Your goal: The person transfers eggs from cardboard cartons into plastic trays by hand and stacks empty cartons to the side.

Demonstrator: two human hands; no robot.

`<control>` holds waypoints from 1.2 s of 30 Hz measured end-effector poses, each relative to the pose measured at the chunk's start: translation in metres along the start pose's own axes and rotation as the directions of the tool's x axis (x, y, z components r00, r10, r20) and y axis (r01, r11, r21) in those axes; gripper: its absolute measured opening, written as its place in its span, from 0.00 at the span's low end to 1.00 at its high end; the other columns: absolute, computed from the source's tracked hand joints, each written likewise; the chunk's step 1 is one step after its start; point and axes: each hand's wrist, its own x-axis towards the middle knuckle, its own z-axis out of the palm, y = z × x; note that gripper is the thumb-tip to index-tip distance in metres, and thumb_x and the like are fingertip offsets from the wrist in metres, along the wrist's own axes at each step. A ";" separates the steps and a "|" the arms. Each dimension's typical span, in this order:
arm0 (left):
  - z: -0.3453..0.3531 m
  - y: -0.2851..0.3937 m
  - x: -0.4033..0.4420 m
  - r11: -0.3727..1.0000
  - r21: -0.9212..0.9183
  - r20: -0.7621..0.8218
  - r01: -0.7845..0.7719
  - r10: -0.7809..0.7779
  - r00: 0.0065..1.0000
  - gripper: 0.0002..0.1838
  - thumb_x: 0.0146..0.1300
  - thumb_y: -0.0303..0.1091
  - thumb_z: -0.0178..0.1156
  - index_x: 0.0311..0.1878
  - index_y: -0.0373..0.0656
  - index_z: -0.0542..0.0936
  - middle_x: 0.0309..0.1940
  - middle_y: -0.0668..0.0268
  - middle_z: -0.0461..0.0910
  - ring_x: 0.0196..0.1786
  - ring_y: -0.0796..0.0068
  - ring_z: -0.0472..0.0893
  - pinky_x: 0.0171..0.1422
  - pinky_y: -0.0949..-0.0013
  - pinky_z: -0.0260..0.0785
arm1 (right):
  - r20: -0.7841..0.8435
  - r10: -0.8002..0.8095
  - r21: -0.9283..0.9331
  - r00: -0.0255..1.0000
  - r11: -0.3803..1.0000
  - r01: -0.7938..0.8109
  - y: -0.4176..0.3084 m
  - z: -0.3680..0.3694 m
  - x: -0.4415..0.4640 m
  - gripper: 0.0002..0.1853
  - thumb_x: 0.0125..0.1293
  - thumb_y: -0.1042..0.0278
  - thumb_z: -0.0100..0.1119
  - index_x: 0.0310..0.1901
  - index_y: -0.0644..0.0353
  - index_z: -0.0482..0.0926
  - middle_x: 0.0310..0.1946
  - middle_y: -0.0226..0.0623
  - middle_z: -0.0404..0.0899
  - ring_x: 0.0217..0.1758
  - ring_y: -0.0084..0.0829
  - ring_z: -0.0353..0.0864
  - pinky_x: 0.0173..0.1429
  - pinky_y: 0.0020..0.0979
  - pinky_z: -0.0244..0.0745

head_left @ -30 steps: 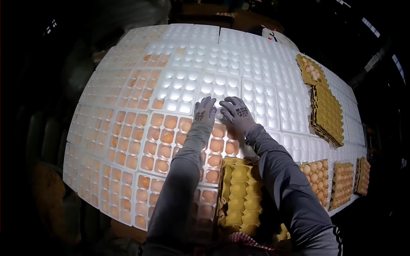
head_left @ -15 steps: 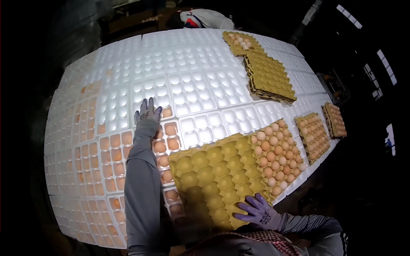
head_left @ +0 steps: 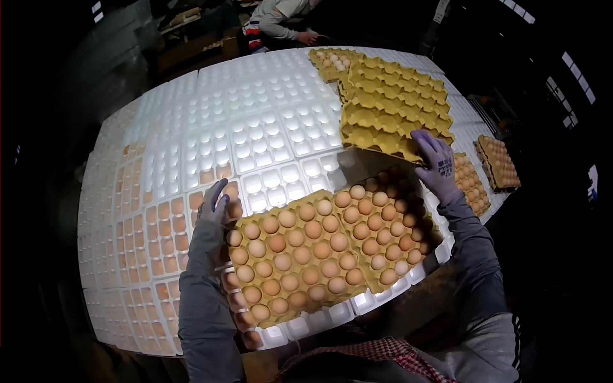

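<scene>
My right hand (head_left: 439, 167) grips the near right corner of a yellow-brown pulp egg tray (head_left: 396, 105), which has no eggs in it. The tray is held up, tilted, at the back right. Below it, two pulp trays full of brown and cream eggs (head_left: 295, 256) lie side by side in front of me; the right-hand one (head_left: 383, 223) is partly in shadow. My left hand (head_left: 214, 203) is open, thumb and fingers apart, beside brown eggs (head_left: 232, 191) in a white moulded tray just left of the full pulp trays.
White moulded trays (head_left: 258, 137) cover the table, with eggs in those at the left (head_left: 169, 226). More filled pulp trays stand at the right edge (head_left: 497, 163) and far back (head_left: 333, 60). Another person (head_left: 281, 22) is at the far side.
My right hand has lifted the eggless pulp tray from the near side toward the back right, uncovering a full tray of eggs. My left hand has come down and nearer to me.
</scene>
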 end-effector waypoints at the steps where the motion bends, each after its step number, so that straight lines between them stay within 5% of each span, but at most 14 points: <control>1: -0.004 -0.026 -0.013 0.944 0.206 -0.025 -0.258 0.268 0.963 0.21 0.71 0.33 0.54 0.67 0.43 0.74 0.64 0.55 0.74 0.68 0.60 0.72 0.71 0.61 0.64 | -0.015 0.021 -0.033 1.000 0.999 -0.021 0.022 0.008 0.018 0.41 0.45 0.71 0.61 0.68 0.44 0.71 0.66 0.32 0.72 0.64 0.41 0.71 0.72 0.42 0.61; 9: 0.022 -0.028 -0.217 0.983 0.183 -0.200 0.036 0.001 0.980 0.21 0.68 0.31 0.55 0.63 0.35 0.77 0.60 0.53 0.77 0.63 0.60 0.77 0.69 0.63 0.67 | 0.221 0.205 -0.196 0.953 0.967 -0.163 0.105 0.098 0.096 0.38 0.55 0.60 0.67 0.70 0.36 0.68 0.73 0.33 0.64 0.76 0.41 0.59 0.80 0.48 0.46; 11: 0.045 0.002 -0.246 0.982 0.171 -0.201 0.083 -0.048 0.978 0.21 0.68 0.30 0.56 0.63 0.35 0.77 0.59 0.52 0.78 0.62 0.61 0.77 0.68 0.63 0.68 | 0.215 -0.023 -0.152 0.976 0.987 0.056 0.078 0.104 0.087 0.37 0.57 0.59 0.67 0.70 0.38 0.68 0.73 0.35 0.63 0.77 0.41 0.58 0.80 0.50 0.44; 14: 0.083 0.002 -0.264 0.986 0.147 -0.191 0.079 -0.050 0.980 0.23 0.66 0.31 0.59 0.63 0.35 0.75 0.57 0.51 0.79 0.59 0.57 0.78 0.66 0.61 0.69 | 0.140 -0.181 0.548 0.973 0.833 0.076 -0.018 0.084 0.028 0.25 0.64 0.64 0.62 0.64 0.54 0.75 0.62 0.44 0.76 0.64 0.45 0.75 0.68 0.40 0.70; 16: 0.109 0.002 -0.256 0.935 0.343 -0.109 -0.087 0.132 0.985 0.26 0.63 0.33 0.63 0.64 0.38 0.74 0.57 0.52 0.78 0.59 0.54 0.77 0.67 0.56 0.67 | 0.445 -0.285 0.790 0.849 0.571 -0.223 -0.100 0.036 -0.035 0.26 0.67 0.63 0.62 0.66 0.56 0.74 0.57 0.45 0.79 0.58 0.42 0.81 0.63 0.36 0.75; 21: 0.162 -0.013 -0.235 0.564 0.772 0.163 -0.293 0.269 0.949 0.32 0.55 0.39 0.69 0.64 0.46 0.73 0.60 0.58 0.72 0.67 0.54 0.68 0.75 0.47 0.53 | 0.254 -0.563 0.517 0.787 0.766 0.381 -0.201 0.036 -0.153 0.31 0.57 0.65 0.62 0.66 0.51 0.71 0.46 0.37 0.77 0.54 0.39 0.75 0.66 0.44 0.66; 25: 0.159 -0.024 -0.227 0.648 0.647 0.153 -0.400 0.404 0.902 0.22 0.53 0.32 0.66 0.53 0.43 0.76 0.57 0.56 0.74 0.62 0.56 0.74 0.69 0.50 0.63 | 0.468 -0.368 0.820 0.803 0.520 -0.239 -0.180 0.033 -0.147 0.24 0.58 0.69 0.63 0.58 0.58 0.78 0.49 0.38 0.73 0.52 0.38 0.76 0.61 0.39 0.73; 27: 0.159 -0.021 -0.227 0.965 -0.258 -0.246 -0.056 -0.010 0.969 0.20 0.58 0.31 0.63 0.55 0.46 0.75 0.61 0.58 0.68 0.64 0.64 0.71 0.68 0.59 0.68 | 0.652 -0.075 0.720 0.754 -0.251 -0.647 -0.162 0.034 -0.135 0.19 0.61 0.63 0.64 0.52 0.61 0.80 0.46 0.33 0.72 0.50 0.28 0.75 0.55 0.30 0.74; 28: 0.153 -0.039 -0.215 0.873 -0.452 -0.298 -0.185 0.048 0.953 0.18 0.59 0.29 0.60 0.54 0.45 0.75 0.61 0.59 0.67 0.61 0.68 0.72 0.63 0.66 0.71 | 0.682 -0.099 0.677 0.725 -0.292 -0.676 -0.154 0.034 -0.131 0.18 0.61 0.62 0.64 0.50 0.61 0.80 0.46 0.34 0.72 0.50 0.29 0.75 0.55 0.31 0.74; 29: 0.138 -0.012 -0.206 0.971 -0.002 -0.242 -0.240 0.232 0.942 0.20 0.58 0.29 0.60 0.55 0.44 0.73 0.61 0.58 0.67 0.56 0.65 0.74 0.62 0.62 0.71 | 0.714 -0.127 0.624 0.689 -0.330 -0.708 -0.150 0.032 -0.124 0.17 0.61 0.61 0.64 0.48 0.60 0.80 0.46 0.34 0.72 0.49 0.30 0.75 0.55 0.32 0.73; 30: 0.140 -0.009 -0.195 0.890 0.369 -0.082 -0.269 0.320 0.944 0.21 0.58 0.31 0.60 0.56 0.44 0.72 0.60 0.57 0.68 0.56 0.64 0.74 0.60 0.61 0.71 | 0.398 -0.310 0.896 0.863 0.334 -0.293 -0.144 0.050 -0.116 0.12 0.62 0.62 0.62 0.44 0.59 0.80 0.48 0.36 0.72 0.49 0.32 0.75 0.53 0.34 0.74; 32: 0.155 0.000 -0.193 0.410 0.861 0.210 -0.302 0.255 0.944 0.22 0.61 0.38 0.59 0.58 0.45 0.71 0.56 0.57 0.71 0.57 0.58 0.74 0.56 0.59 0.69 | 0.439 -0.412 0.600 0.798 0.796 0.081 -0.184 0.042 -0.118 0.13 0.61 0.60 0.62 0.44 0.56 0.79 0.43 0.36 0.76 0.50 0.36 0.76 0.49 0.37 0.75; 35: 0.171 0.002 -0.178 0.256 0.917 0.272 -0.305 0.156 0.950 0.20 0.60 0.40 0.60 0.54 0.46 0.73 0.45 0.59 0.72 0.49 0.61 0.75 0.50 0.58 0.69 | 0.429 -0.471 0.305 0.771 0.879 0.367 -0.192 0.071 -0.129 0.24 0.59 0.55 0.66 0.55 0.56 0.76 0.43 0.37 0.79 0.47 0.40 0.79 0.48 0.39 0.77; 36: 0.166 -0.012 -0.178 0.309 0.883 0.257 -0.354 0.315 0.914 0.21 0.60 0.39 0.60 0.56 0.48 0.73 0.48 0.58 0.73 0.52 0.61 0.75 0.53 0.59 0.70 | 0.484 -0.407 0.557 0.774 0.826 0.086 -0.180 0.058 -0.116 0.27 0.60 0.57 0.66 0.59 0.56 0.75 0.47 0.37 0.79 0.48 0.39 0.80 0.49 0.37 0.77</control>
